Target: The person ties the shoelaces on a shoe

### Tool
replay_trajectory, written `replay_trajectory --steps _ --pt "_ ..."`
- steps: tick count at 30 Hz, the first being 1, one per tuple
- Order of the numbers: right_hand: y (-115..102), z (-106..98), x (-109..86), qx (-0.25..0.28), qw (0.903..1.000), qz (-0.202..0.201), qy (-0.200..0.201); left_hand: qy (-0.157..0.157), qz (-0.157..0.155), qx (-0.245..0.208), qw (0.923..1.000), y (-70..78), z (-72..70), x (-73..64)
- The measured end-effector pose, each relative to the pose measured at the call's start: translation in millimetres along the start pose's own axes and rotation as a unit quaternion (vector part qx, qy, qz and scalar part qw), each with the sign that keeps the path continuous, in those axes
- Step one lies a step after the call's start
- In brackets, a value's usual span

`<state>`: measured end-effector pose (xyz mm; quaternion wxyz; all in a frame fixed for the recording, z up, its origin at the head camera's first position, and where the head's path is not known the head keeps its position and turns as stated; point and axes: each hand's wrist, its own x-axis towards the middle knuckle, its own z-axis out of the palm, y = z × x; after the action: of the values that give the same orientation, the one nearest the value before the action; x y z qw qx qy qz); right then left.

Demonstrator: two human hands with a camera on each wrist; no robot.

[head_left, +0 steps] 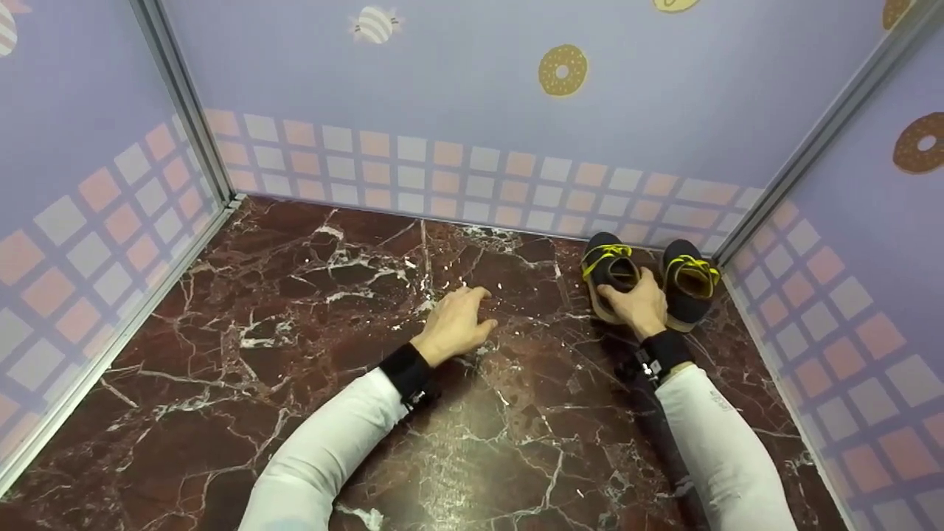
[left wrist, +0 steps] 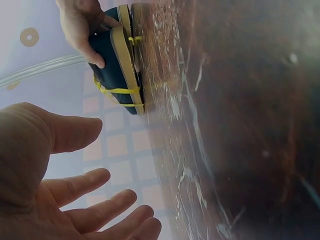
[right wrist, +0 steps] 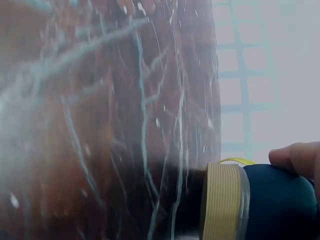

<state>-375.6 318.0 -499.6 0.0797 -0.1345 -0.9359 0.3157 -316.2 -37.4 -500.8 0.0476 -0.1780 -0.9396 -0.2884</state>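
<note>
A pair of dark navy shoes with yellow laces and tan soles stands at the far right of the floor, toes toward the back wall. My right hand (head_left: pixel 640 304) grips the left-hand shoe (head_left: pixel 603 245) at its heel collar, thumb on one side and fingers on the other. Close beside it is the right-hand shoe (head_left: pixel 692 307). In the right wrist view, the thumb (right wrist: pixel 296 156) lies along the held shoe's (right wrist: pixel 280 202) dark upper. My left hand (head_left: pixel 456 322) hovers over the middle of the floor, fingers loosely bent and apart, holding nothing.
The dark red marbled floor (head_left: pixel 214 413) has white veins and small pale specks. A lilac back wall (head_left: pixel 457 88) with checked squares rises just behind the shoes. The right wall (head_left: pixel 848 295) and left wall (head_left: pixel 74 147) close in both sides, with metal corner posts.
</note>
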Motion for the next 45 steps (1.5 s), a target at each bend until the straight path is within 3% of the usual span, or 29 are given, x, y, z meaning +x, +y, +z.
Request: replay_trajectory --steps 12,27,33,39,45 --pt "-23 10 -26.3 -0.037 0.9957 -0.075 -0.039 -0.005 -0.001 0.001 1.0000 4.7 7.1 5.4" --pt "-41 28 -48.4 -0.043 0.9903 -0.122 -0.053 -0.026 0.006 -0.010 0.9996 26.6 20.4 21.2" --pt "-44 32 -57.4 -0.048 0.9850 -0.159 -0.046 -0.048 -0.002 -0.035 0.9982 41.7 30.4 27.8" --pt "-49 37 -68.4 -0.056 0.9797 -0.187 -0.045 -0.053 -0.004 -0.068 0.9962 46.6 49.9 34.9" --pt "-55 43 -77.3 -0.038 0.9760 -0.203 -0.070 -0.074 -0.025 -0.114 0.9903 14.3 91.9 59.7"
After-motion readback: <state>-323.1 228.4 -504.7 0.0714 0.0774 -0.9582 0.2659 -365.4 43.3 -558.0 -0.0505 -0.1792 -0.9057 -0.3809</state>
